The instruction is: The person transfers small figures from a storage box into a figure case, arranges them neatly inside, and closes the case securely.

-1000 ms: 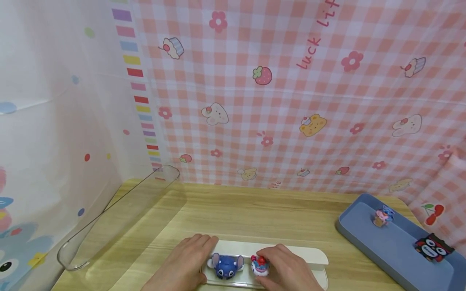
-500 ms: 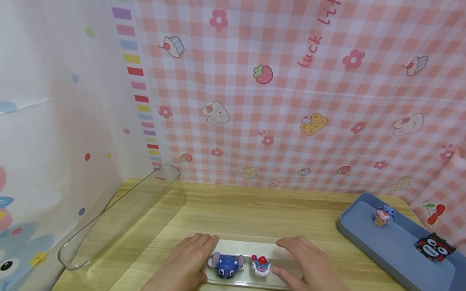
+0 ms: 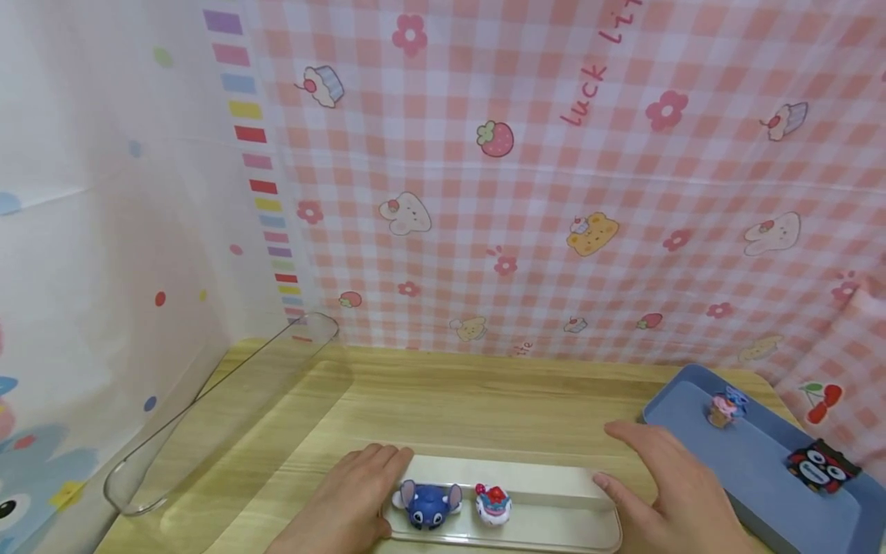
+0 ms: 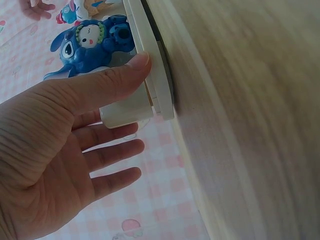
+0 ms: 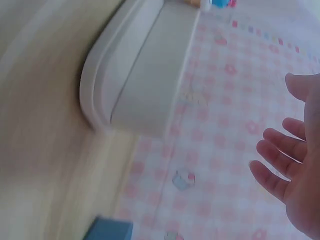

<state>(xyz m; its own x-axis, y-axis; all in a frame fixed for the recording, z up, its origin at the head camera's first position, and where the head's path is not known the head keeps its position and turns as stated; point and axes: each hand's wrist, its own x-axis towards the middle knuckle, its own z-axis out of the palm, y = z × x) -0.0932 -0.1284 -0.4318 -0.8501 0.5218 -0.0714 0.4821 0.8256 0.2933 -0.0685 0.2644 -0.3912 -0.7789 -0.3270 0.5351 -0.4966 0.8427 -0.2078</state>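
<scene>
My left hand (image 3: pixel 349 496) grips the left end of a long cream stepped display base (image 3: pixel 554 523). In the left wrist view its thumb (image 4: pixel 107 87) lies on the near edge, with the fingers around the far side. A blue big-eared figurine (image 3: pixel 428 505) sits on the base beside that hand. Just right of it stands a small white-and-blue figurine (image 3: pixel 494 506) with a red top. My right hand (image 3: pixel 667 492) is in the air past the base's right end, fingers spread and holding nothing. The right wrist view shows it apart from the base.
A blue-grey tray (image 3: pixel 744 469) at the right holds an ice-cream-cone figurine (image 3: pixel 727 408) and a black-and-red owl-like figurine (image 3: pixel 824 466). On the left of the wooden table stands a long clear plastic cover (image 3: pixel 228 415). Patterned cloth (image 3: pixel 471 185) hangs behind.
My right hand has let go of the small red-topped figurine and moved right towards the blue-grey tray. The figurine stays on the base. My left hand keeps its place.
</scene>
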